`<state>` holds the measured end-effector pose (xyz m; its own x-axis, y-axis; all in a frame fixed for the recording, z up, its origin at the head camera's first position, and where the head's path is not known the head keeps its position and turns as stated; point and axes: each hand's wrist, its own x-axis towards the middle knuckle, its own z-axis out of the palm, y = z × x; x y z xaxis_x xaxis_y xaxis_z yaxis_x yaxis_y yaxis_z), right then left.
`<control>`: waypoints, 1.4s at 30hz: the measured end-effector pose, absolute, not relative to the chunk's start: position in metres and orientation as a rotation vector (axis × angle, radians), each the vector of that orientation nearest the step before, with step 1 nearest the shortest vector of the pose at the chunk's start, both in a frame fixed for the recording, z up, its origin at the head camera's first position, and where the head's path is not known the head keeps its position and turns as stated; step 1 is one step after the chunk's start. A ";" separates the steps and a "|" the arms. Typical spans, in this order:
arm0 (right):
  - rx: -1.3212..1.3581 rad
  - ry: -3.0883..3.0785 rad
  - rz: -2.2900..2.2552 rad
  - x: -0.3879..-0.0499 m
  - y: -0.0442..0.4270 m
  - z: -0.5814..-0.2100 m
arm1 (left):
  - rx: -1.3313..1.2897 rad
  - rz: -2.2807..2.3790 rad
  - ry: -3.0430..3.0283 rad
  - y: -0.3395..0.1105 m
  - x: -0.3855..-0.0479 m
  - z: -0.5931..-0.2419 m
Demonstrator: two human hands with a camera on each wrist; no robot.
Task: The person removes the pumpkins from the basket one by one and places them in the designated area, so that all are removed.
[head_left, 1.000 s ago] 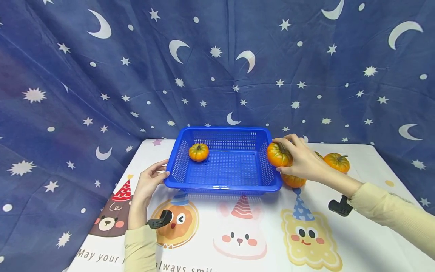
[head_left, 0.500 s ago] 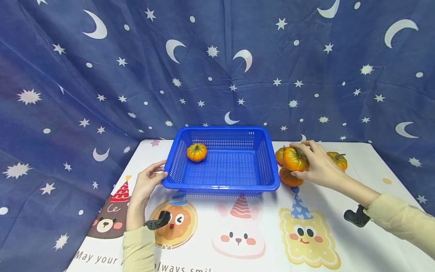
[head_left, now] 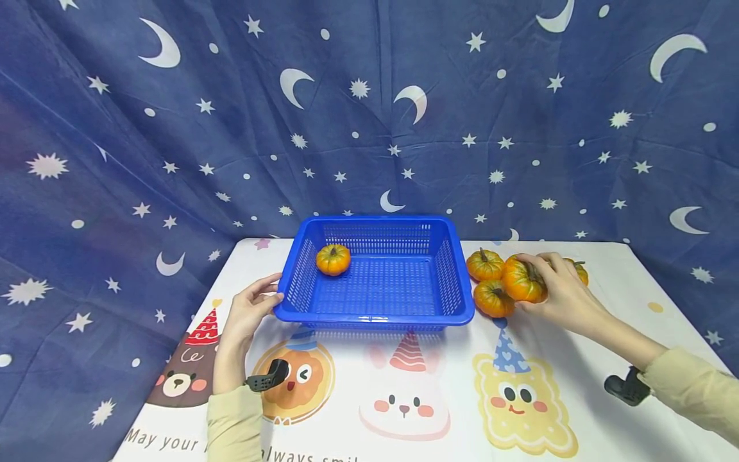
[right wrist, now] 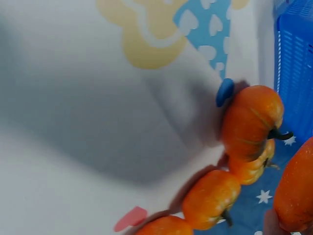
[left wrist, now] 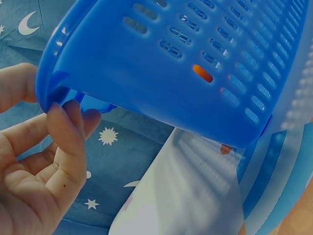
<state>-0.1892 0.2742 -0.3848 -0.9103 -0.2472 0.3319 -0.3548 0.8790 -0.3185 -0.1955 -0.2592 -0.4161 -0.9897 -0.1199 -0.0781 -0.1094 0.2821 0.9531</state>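
Note:
My left hand (head_left: pixel 247 314) pinches the left rim of a blue plastic basket (head_left: pixel 369 319), its curled fingertips at the rim in the left wrist view. One small orange pumpkin (head_left: pixel 333 260) sits inside the basket at the left. To the right of the basket, my right hand (head_left: pixel 562 292) grips another pumpkin (head_left: pixel 522 280) between thumb and fingers. Beside it, two pumpkins rest on the table: a rear one (head_left: pixel 485 264) and a front one (head_left: pixel 493 299). Behind my fingers a further pumpkin (head_left: pixel 579 272) is partly hidden. The right wrist view shows the held pumpkin (right wrist: pixel 296 193) at its right edge.
A white cartoon-print cloth (head_left: pixel 462 385) covers the table. Directly behind it hangs a dark blue curtain (head_left: pixel 369 128) with moons and stars. In the right wrist view several pumpkins lie in a row, the nearest (right wrist: pixel 252 122) close to the basket wall (right wrist: pixel 296 73).
My right hand has carried its pumpkin rightward, from beside the basket's right rim to above the other pumpkins' right side. Two pumpkins it covered now show. The left hand stays on the rim.

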 end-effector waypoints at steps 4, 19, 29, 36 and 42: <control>0.440 -2.749 0.534 -0.188 0.281 -0.392 | 0.224 -1.860 -2.508 -0.260 -0.195 -0.416; 0.326 -2.768 0.617 -0.188 0.305 -0.428 | 0.219 -1.853 -2.501 -0.259 -0.195 -0.417; 0.229 -2.831 0.663 -0.190 0.310 -0.448 | 0.217 -1.848 -2.506 -0.259 -0.196 -0.418; 0.195 -2.859 0.645 -0.192 0.310 -0.455 | 0.212 -1.862 -2.498 -0.258 -0.196 -0.418; 0.198 -2.871 0.633 -0.192 0.311 -0.459 | 0.216 -1.874 -2.488 -0.259 -0.196 -0.418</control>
